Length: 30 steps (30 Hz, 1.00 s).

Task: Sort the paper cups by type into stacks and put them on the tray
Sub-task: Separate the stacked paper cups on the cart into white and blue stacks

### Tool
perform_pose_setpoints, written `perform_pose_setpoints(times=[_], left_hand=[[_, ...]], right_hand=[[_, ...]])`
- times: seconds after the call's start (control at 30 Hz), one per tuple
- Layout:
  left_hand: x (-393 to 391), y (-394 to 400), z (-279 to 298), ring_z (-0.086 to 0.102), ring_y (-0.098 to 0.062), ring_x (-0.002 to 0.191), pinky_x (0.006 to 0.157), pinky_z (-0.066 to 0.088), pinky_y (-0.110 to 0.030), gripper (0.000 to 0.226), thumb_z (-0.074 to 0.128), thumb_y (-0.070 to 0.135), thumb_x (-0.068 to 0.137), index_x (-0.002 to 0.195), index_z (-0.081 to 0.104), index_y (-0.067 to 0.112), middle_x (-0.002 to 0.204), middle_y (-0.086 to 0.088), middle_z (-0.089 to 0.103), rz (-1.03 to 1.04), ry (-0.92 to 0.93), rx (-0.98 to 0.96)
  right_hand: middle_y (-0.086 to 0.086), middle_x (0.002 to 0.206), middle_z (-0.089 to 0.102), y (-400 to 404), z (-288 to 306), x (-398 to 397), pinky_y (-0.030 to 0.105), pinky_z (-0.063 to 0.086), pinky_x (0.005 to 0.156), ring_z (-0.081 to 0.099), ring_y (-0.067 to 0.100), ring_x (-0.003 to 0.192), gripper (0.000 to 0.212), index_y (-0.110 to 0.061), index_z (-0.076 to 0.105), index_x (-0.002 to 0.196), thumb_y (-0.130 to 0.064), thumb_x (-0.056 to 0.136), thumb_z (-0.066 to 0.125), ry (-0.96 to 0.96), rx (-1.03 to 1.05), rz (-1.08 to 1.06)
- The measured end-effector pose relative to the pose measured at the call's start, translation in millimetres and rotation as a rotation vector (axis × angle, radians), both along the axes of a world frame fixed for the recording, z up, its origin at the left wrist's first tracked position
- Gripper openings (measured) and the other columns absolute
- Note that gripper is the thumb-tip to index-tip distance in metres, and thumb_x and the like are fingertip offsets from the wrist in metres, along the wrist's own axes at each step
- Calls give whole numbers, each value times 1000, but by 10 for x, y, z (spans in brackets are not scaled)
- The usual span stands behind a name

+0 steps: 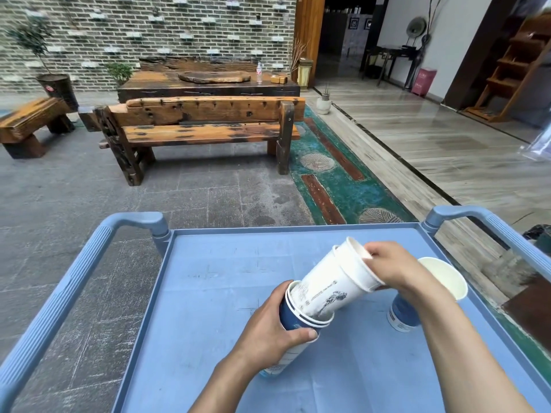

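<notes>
My left hand (272, 329) grips a tilted stack of blue paper cups (293, 318) above the blue tray (208, 287). The base of a stack of white printed cups (334, 281) sits inside the top blue cup's mouth. My right hand (390, 268) holds the white stack at its rim, fingers over the opening. Another blue cup (429, 293) with a white inside stands tilted on the tray behind my right forearm, partly hidden.
The tray is the top of a blue plastic cart with raised handles at left (74, 278) and right (489, 228). Beyond it, on a stone floor, stand a wooden bench (205, 129) and a dark wooden table (208, 81).
</notes>
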<state>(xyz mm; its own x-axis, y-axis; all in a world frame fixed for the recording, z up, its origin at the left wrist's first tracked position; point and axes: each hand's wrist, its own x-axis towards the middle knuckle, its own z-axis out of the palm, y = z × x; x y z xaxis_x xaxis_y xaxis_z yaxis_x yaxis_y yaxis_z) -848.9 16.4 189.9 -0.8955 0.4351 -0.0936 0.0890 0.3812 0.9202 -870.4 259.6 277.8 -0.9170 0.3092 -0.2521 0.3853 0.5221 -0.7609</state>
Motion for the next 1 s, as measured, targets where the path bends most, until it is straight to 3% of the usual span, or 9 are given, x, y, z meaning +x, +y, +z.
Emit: perform_pose_setpoints(times=[0.13, 0.27, 0.33, 0.43, 0.53, 0.67, 0.83, 1.0], left_hand=[[-7, -62, -24, 56, 13, 108, 80, 46, -8, 72, 85, 41, 60, 114, 42, 64, 115, 37, 59, 45, -39, 48], [-4, -80, -57, 54, 12, 112, 87, 44, -11, 76, 85, 43, 59, 122, 43, 53, 117, 38, 58, 64, -52, 84], [7, -84, -68, 54, 11, 113, 89, 44, -14, 78, 84, 43, 59, 125, 43, 51, 117, 38, 58, 67, -50, 91], [24, -93, -71, 54, 11, 113, 90, 45, -15, 78, 84, 42, 59, 125, 44, 50, 117, 38, 58, 76, -52, 102], [36, -108, -76, 55, 9, 113, 91, 45, -17, 78, 84, 39, 59, 125, 44, 49, 117, 36, 59, 97, -61, 116], [50, -128, -92, 55, 9, 113, 92, 46, -20, 78, 85, 39, 59, 125, 44, 51, 118, 35, 59, 120, -59, 134], [65, -175, -148, 55, 6, 117, 97, 47, -26, 78, 84, 37, 61, 125, 43, 54, 122, 31, 59, 147, -59, 156], [53, -230, -188, 55, 4, 118, 99, 47, -29, 79, 85, 35, 62, 127, 43, 51, 124, 28, 60, 166, -73, 177]], right_hand=[[7, 76, 73, 370, 433, 29, 32, 54, 49, 69, 23, 64, 17, -10, 73, 89, -3, 80, 61, 312, -107, -183], [9, 74, 70, 583, 638, 59, 31, 52, 49, 67, 26, 57, 9, -15, 71, 84, -14, 78, 64, 416, 47, -224], [4, 70, 69, 560, 633, 40, 35, 55, 54, 68, 23, 53, 6, -17, 70, 81, -17, 80, 64, 367, 226, -199], [-5, 64, 67, 465, 557, -25, 31, 51, 59, 66, 13, 46, 9, -24, 67, 80, -21, 82, 59, 251, 445, -186], [6, 75, 71, 383, 404, -139, 37, 53, 71, 69, 26, 68, 14, -22, 67, 85, -20, 82, 54, 93, 550, -185], [15, 90, 72, 244, 66, -336, 36, 49, 74, 65, 34, 88, 19, -20, 66, 91, -17, 83, 50, -30, 603, -146], [13, 119, 64, 53, -421, -478, 32, 38, 74, 57, 35, 108, 31, -19, 61, 109, -14, 87, 41, -161, 660, -94], [18, 120, 63, 18, -690, -489, 38, 43, 78, 56, 38, 109, 42, -14, 53, 119, -8, 81, 37, -201, 624, -79]])
